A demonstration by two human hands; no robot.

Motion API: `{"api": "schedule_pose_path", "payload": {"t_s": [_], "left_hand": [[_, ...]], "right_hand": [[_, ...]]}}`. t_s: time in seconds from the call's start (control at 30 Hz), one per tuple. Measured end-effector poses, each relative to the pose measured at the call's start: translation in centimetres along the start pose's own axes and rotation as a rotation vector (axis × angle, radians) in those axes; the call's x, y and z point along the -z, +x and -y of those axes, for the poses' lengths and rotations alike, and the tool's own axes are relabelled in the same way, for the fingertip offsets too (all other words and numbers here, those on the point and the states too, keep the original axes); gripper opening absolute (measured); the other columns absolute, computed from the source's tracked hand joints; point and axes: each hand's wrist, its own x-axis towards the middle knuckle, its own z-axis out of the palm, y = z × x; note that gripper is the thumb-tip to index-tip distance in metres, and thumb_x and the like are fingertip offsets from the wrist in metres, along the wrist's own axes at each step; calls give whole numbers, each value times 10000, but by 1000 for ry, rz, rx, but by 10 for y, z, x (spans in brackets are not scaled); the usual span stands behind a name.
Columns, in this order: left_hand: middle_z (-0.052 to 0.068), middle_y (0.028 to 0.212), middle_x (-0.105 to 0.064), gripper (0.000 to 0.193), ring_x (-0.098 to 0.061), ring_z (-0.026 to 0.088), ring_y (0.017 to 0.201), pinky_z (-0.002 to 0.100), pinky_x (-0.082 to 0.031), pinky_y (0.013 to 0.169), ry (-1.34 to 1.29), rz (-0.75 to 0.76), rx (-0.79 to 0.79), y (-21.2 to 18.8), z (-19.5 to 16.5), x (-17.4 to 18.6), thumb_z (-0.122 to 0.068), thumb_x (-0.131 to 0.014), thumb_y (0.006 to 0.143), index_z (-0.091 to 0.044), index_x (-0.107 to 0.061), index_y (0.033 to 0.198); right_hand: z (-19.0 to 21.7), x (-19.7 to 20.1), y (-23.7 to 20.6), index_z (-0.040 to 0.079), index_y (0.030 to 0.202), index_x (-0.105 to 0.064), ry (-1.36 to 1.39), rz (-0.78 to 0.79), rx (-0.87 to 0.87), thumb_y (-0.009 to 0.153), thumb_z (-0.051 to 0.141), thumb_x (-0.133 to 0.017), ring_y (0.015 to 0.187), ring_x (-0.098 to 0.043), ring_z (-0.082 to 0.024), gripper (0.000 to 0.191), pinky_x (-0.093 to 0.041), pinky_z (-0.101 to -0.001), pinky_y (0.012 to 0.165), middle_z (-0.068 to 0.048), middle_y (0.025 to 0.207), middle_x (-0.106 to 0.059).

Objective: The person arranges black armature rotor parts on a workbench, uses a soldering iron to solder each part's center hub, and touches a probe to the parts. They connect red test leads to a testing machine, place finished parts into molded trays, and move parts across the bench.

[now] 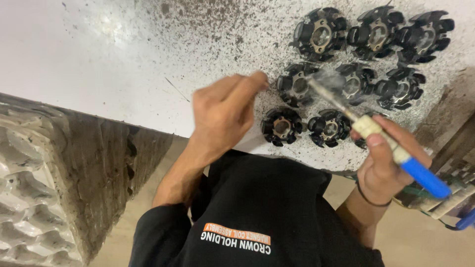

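Soldering iron [376,136] with blue handle gripped in right hand [388,163], fingers wrapped tight round the shaft; tip blurred, seemingly over a black stator core [296,85] in the middle row. Left hand [225,111] hovers beside it, fingertips pressed together; can't tell if pinching anything. More cores in rows on speckled white table [99,64]. Grey moulded tray [29,188] at left.

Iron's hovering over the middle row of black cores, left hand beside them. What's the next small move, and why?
Probably lower the soldering iron tip onto the core under it. The right hand holds the tip just above it, and the left hand fingertips sit beside that core.
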Motion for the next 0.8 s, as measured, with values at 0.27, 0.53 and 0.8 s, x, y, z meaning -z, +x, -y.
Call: {"api": "schedule_pose_path", "payload": {"t_s": [0.27, 0.53, 0.8], "left_hand": [[53, 1005, -614, 265, -656, 201, 867, 336, -541, 628, 226, -158, -87, 57, 23, -63, 87, -671, 867, -58, -727, 1081], [50, 1038, -614, 239, -646, 211, 900, 344, -568, 678, 94, -78, -74, 26, 58, -101, 38, -699, 865, -45, -714, 1088], [65, 1066, -645, 259, -645, 218, 925, 341, -584, 735, 92, -4, -130, 28, 57, -109, 3, -721, 854, -29, -697, 1109]], "right_hand": [[-62, 18, -4, -78, 1313, -556, -14, -67, 81, 1069, -14, -710, 1023, -732, -333, 296, -663, -420, 891, -258, 1260, -661], [-58, 15, 6, -117, 1258, -601, -71, -47, 16, 1060, 13, -739, 995, -742, -337, 274, -663, -410, 880, -262, 1216, -678], [6, -18, 33, -101, 1188, -700, -495, 120, 42, 1029, 50, -740, 913, -763, -254, 222, -599, -259, 816, -204, 1046, -738]]}}
